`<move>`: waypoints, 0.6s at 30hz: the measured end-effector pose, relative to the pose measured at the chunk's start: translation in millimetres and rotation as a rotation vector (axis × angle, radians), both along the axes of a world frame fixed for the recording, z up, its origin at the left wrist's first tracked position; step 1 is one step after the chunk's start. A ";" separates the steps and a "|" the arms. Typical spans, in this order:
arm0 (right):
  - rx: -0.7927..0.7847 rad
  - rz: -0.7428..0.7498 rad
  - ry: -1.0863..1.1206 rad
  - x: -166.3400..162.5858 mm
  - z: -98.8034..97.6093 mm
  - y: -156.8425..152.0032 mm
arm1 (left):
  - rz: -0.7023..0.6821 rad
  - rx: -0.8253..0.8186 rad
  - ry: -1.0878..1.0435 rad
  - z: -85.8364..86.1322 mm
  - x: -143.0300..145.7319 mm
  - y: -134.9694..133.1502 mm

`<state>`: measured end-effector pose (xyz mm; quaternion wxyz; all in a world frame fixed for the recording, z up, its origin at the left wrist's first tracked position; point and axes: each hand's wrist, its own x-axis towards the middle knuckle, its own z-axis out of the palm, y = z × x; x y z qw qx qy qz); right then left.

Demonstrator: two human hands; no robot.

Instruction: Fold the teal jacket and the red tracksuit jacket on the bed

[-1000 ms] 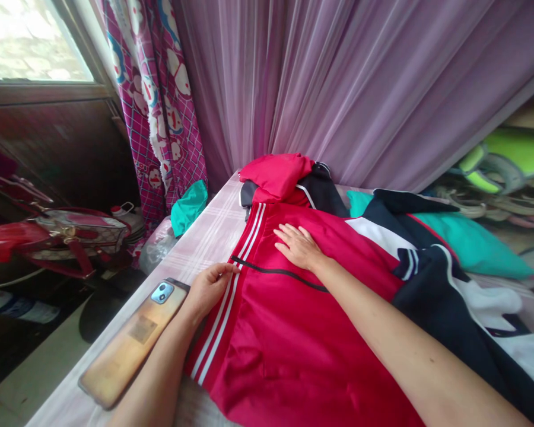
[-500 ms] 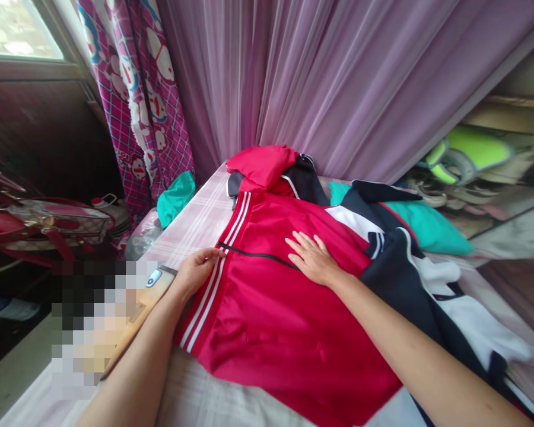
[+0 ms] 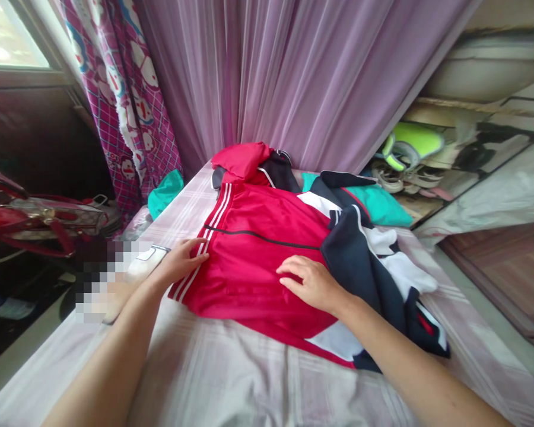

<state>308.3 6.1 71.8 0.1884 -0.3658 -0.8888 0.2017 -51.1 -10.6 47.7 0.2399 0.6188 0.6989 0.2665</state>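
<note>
A red, navy and white zip jacket (image 3: 258,267) lies spread on the bed, its striped hem towards the left and a dark zipper (image 3: 267,238) running across it. My left hand (image 3: 184,261) rests at the striped hem, fingers apart, with the fingertips on the white stripes. Over the lower front of the jacket is my right hand (image 3: 309,281), its fingers slightly bent and apart, holding nothing. Whether its fingertips touch the cloth I cannot tell. The navy and white sleeve (image 3: 360,255) lies folded across the jacket's right part.
Behind the jacket sit a bundled red garment (image 3: 242,161) and a teal garment (image 3: 378,207). A phone (image 3: 149,261), partly blurred out, lies by my left forearm on the checked bedsheet (image 3: 231,379). A purple curtain (image 3: 267,77) hangs behind; a shoe shelf (image 3: 409,178) stands right.
My right hand has moved off the zipper towards the near side of the jacket. The left hand has let go of the hem by the zipper and opened slightly nearer. The camera view has shifted.
</note>
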 end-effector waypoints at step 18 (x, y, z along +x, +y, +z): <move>-0.235 0.019 -0.175 52.7 8.1 -74.3 | -0.516 0.185 0.313 9.3 34.4 -98.5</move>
